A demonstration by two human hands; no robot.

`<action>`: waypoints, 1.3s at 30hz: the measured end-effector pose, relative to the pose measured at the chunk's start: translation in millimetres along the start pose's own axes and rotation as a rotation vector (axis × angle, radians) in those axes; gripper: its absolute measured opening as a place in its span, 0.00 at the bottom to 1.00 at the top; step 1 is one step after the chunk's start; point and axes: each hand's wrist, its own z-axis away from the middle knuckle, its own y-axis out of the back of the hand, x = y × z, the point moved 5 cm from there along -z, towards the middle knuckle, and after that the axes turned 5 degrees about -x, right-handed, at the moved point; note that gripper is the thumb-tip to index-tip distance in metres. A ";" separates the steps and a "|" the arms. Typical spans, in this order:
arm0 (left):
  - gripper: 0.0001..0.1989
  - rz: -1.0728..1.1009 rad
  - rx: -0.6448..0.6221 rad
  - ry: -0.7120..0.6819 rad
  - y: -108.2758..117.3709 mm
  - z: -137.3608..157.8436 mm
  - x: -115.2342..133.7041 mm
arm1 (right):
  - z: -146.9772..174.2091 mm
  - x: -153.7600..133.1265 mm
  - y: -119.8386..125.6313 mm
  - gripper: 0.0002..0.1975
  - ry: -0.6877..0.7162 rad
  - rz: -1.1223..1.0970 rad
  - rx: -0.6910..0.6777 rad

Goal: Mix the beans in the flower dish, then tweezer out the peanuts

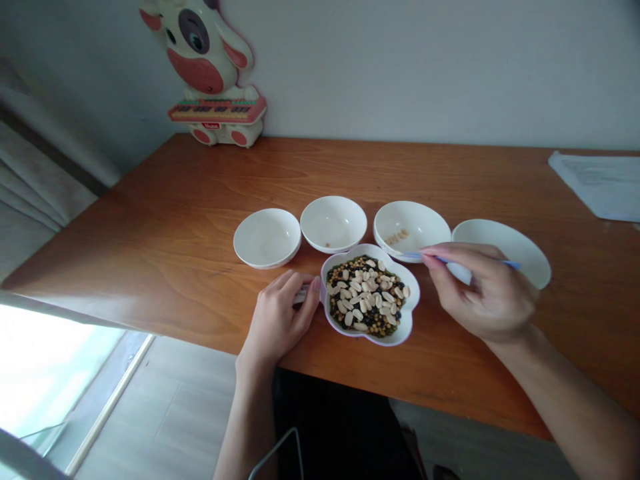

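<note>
My left hand (283,317) is closed on the short handle (301,293) at the left side of a white flower-shaped bowl (411,313). Pale peanut halves (367,297) lie in it over a mix of black, yellow and green beans or seeds. My right hand (483,290) pinches a thin blue tweezers-like tool (443,259), its tip over the near rim of a white round bowl (425,223). Several peanut pieces (399,237) rest in that round bowl. Whether the tip holds anything is too small to tell.
More white bowls stand in the row: one at the left (267,237), one with a tiny speck inside (333,222), and one at the right (505,250), partly behind my right hand. A cow toy keyboard (215,110) and papers (600,183) are farther back on the wooden table (200,280).
</note>
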 end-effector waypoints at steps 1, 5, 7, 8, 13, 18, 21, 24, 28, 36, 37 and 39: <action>0.13 -0.003 0.000 0.001 0.0 0.0 -0.1 | 0.5 2.5 2.8 0.35 -0.026 0.003 0.036; 0.13 0.001 0.001 0.001 0.1 0.0 0.3 | 4.6 12.1 9.5 0.34 -0.154 0.006 0.110; 0.12 0.002 0.001 0.000 0.1 -0.1 0.4 | 5.7 15.3 9.5 0.32 -0.209 0.010 0.099; 0.12 0.004 0.000 0.002 0.0 0.0 0.4 | 5.6 16.4 9.1 0.31 -0.224 0.010 0.091; 0.11 0.017 0.005 0.006 0.1 0.4 -0.3 | 0.6 14.7 7.1 0.26 -0.146 0.028 0.072; 0.11 0.025 -0.001 0.005 -0.5 0.4 -0.1 | -1.0 9.0 2.4 0.29 -0.071 -0.027 0.006; 0.11 0.026 -0.006 0.004 -1.0 0.1 -0.4 | -1.1 3.2 -2.1 0.30 0.000 -0.059 -0.064; 0.11 0.025 0.000 0.002 -0.6 0.1 -0.6 | -1.9 -1.1 -6.8 0.27 0.060 -0.088 -0.142; 0.11 0.018 0.001 -0.001 0.0 0.2 -0.2 | -3.3 -3.5 -9.1 0.24 0.093 -0.126 -0.193; 0.11 0.024 0.002 0.003 -0.4 0.9 -1.4 | -2.1 -6.2 -11.3 0.22 0.109 -0.163 -0.235; 0.11 0.024 0.002 0.002 -0.4 0.9 -1.4 | -1.7 -6.4 -11.9 0.22 0.108 -0.159 -0.239; 0.11 0.024 0.002 0.002 -0.5 0.6 -1.4 | -1.1 -6.6 -13.4 0.21 0.102 -0.149 -0.248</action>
